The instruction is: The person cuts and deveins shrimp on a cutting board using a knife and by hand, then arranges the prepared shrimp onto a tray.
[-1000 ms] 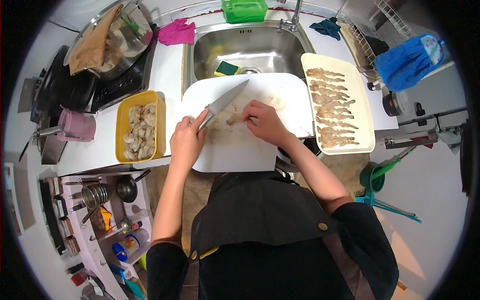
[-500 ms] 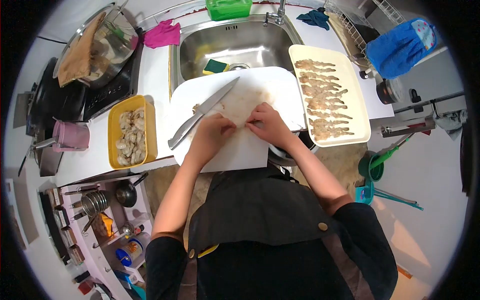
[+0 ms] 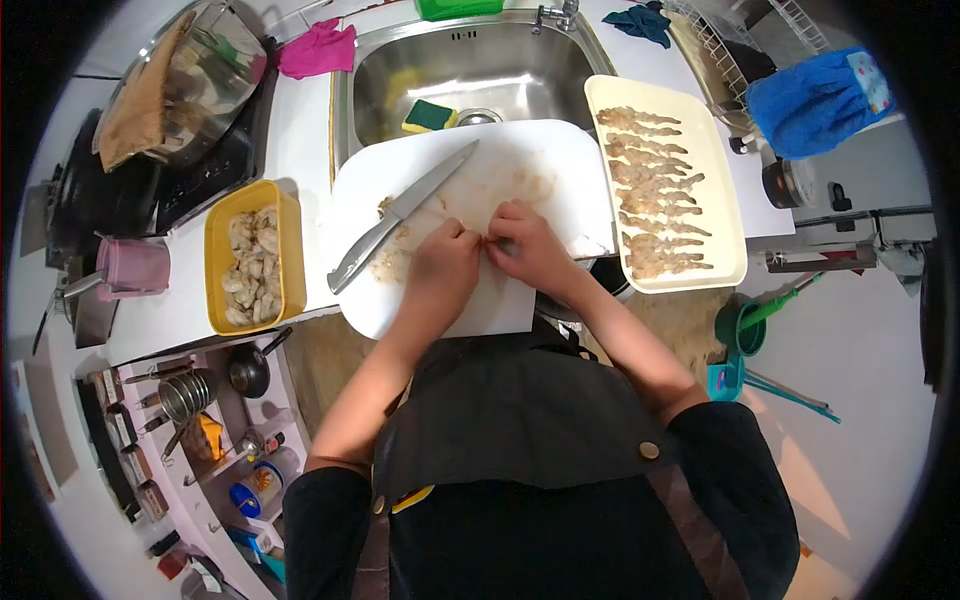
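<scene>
My left hand (image 3: 442,268) and my right hand (image 3: 530,248) meet over the white cutting board (image 3: 570,165), fingers closed in pinches. Whatever lies between their fingertips is too small and covered to make out. A large knife (image 3: 405,208) rests slantwise on the board, left of my hands, with small brownish scraps (image 3: 388,262) near its handle. Left of the board, a yellow tub (image 3: 298,258) contains peeled shrimp (image 3: 252,270). On the right, a cream tray (image 3: 705,130) bears a row of stretched-out shrimp (image 3: 655,190).
Behind the board is a steel sink (image 3: 400,75) with a sponge (image 3: 430,116) in it. A pink cloth (image 3: 318,48) lies left of the sink, a dark teal cloth (image 3: 640,24) right of it. A pink container (image 3: 135,267) stands at far left. The tray overhangs the counter's front edge.
My hands have come closer together, and the left has turned with its fingers more curled. The whole view has shifted slightly; knife, tub and tray keep their places.
</scene>
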Available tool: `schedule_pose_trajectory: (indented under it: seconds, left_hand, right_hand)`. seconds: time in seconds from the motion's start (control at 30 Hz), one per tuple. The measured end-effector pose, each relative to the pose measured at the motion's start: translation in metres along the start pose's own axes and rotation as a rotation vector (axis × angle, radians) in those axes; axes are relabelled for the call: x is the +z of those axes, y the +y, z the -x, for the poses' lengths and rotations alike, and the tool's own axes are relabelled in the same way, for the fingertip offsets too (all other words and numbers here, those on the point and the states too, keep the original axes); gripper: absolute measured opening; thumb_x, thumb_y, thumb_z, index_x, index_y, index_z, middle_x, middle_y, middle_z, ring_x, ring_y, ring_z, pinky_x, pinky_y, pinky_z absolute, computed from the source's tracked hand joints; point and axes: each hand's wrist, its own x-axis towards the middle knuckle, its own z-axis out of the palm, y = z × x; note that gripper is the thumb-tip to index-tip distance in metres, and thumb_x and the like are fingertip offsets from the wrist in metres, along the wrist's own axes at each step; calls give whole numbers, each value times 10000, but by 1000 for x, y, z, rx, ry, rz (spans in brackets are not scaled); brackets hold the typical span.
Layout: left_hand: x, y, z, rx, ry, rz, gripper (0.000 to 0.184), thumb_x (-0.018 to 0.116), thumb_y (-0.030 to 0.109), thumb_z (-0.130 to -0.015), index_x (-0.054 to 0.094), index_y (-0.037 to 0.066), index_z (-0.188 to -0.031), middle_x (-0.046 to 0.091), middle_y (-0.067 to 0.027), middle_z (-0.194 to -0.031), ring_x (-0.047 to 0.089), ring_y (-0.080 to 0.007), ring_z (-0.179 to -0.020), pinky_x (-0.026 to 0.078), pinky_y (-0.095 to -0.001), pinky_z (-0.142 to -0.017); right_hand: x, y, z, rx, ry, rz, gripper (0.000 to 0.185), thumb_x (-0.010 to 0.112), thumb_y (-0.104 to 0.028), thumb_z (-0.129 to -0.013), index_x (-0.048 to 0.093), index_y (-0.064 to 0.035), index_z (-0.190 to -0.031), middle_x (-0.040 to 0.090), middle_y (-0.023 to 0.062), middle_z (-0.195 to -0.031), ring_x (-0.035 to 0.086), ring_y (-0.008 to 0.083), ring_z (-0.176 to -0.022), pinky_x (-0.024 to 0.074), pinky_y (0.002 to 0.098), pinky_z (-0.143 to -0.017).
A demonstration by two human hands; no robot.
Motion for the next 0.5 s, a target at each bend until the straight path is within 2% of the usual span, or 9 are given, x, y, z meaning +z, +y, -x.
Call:
schedule_pose_trajectory:
  seconds: [0.27,0.37,0.47,0.5]
  left_hand:
    - [7,1,5,-6,27,-37,148,587,48,-823,657,20,-950,596,-159,-884,625,-361,-807,510,-442,-717]
    - [3,-2,7,18,42,-13,144,610,55,-826,672,19,-951,611,-162,-908,635,-355,-796,516,-428,-717]
    - [-11,-9,11,-99,48,129,165,651,66,-820,697,27,-974,629,-169,-924,647,-347,-785,521,-406,-719]
    - [-17,-11,12,-133,19,131,172,661,68,-817,702,28,-979,635,-173,-925,650,-344,-782,522,-401,-719]
  right_hand:
    - [8,-11,-3,3,-13,84,160,648,16,-670,571,-17,-806,527,99,-853,500,306,-882,448,386,-761]
    - [4,-9,-2,45,-60,101,177,671,-6,-687,610,-20,-853,549,97,-880,524,301,-892,461,384,-774]
    - [-2,-9,-4,115,-51,-46,187,698,-36,-715,647,-24,-894,575,92,-922,553,289,-902,476,374,-775]
    - [-1,-10,-4,79,-52,-29,185,702,-42,-723,655,-27,-901,581,90,-923,559,285,-903,479,372,-774]
